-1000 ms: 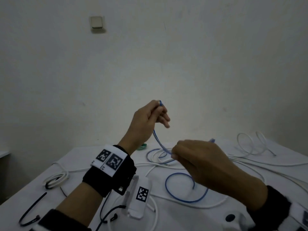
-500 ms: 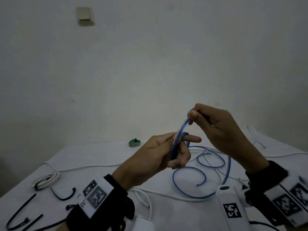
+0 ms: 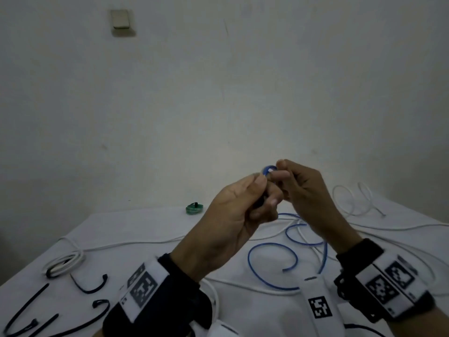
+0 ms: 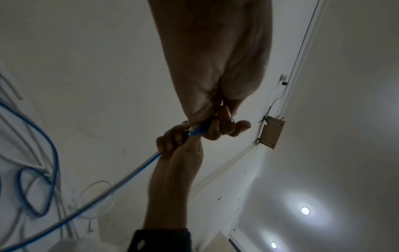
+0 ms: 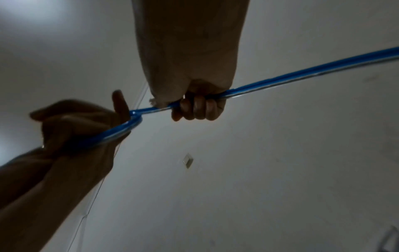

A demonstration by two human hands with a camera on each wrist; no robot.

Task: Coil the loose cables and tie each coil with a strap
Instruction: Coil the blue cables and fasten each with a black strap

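A thin blue cable point(image 3: 272, 244) lies in loose loops on the white table point(image 3: 150, 229) and rises to both hands, held close together above it. My left hand point(image 3: 247, 203) grips a small blue loop point(image 5: 121, 131) of it, thumb on top. My right hand point(image 3: 298, 188) touches the left and pinches the cable just beside that loop; its fingers curl round the strand point(image 5: 280, 80) in the right wrist view. In the left wrist view the blue cable point(image 4: 108, 189) trails down from both hands point(image 4: 207, 126) to the table. Black straps point(image 3: 92, 288) lie at the near left.
White cables point(image 3: 388, 227) sprawl across the table's middle and right. A tied white coil point(image 3: 63, 263) sits at the left, a small green coil point(image 3: 194, 209) at the far edge. White devices with square markers point(image 3: 318, 305) lie near the front edge.
My left hand rose and my right hand came in against it. The blue loop between them has shrunk to a small one at the fingertips.
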